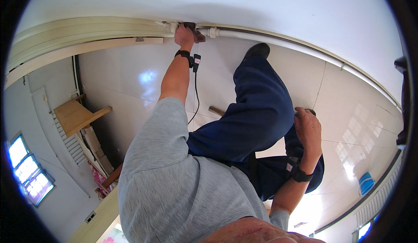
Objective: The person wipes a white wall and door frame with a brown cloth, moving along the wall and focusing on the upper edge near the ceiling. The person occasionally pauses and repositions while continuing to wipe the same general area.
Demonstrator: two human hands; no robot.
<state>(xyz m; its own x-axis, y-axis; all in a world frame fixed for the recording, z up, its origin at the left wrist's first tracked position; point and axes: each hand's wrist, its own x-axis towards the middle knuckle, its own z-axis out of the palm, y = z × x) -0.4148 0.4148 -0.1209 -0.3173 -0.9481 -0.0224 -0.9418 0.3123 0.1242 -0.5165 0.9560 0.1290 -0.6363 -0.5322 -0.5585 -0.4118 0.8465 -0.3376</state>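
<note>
My left hand (184,36) reaches to the foot of the wall, its fingers closed on a reddish-brown cloth (199,36). The cloth lies against the end of a white pipe (254,36), beside a pipe fitting (214,32). The far side of the hand and part of the cloth are hidden. My right hand (308,130) hangs loosely bent beside my knee in dark blue trousers (261,112), with nothing visible in it. Each wrist wears a black strap, and a cable (196,96) runs down from the device on the left one.
The white pipe follows the wall's base to the right. A cream door frame (98,27) stands at the left. On the tiled floor (130,70) a short flat strip (216,110) lies by my leg. A blue bucket (366,184) stands at the right, wooden furniture (78,115) at the left.
</note>
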